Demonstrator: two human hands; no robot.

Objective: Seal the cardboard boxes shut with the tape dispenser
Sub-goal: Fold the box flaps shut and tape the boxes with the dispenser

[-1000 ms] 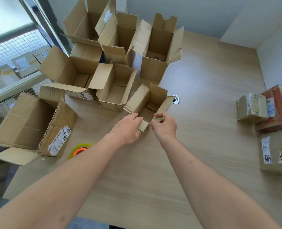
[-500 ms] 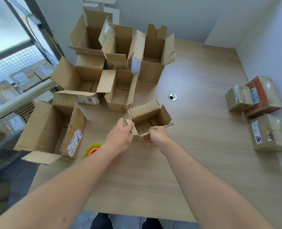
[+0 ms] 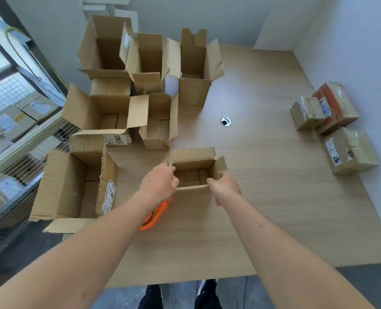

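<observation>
Both hands clamp the small open box [image 3: 193,172]: left hand [image 3: 159,182], right hand [image 3: 224,186]; tape dispenser [image 3: 155,216] lies near-left, under the left forearm

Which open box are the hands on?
The small open box nearest the table's front, gripped by left hand and right hand; the others stand untouched behind.

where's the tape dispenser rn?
Head view, lower centre-left: the orange tape dispenser lies on the table, partly hidden under the left forearm, between the big open box and the small open box the hands hold.
</observation>
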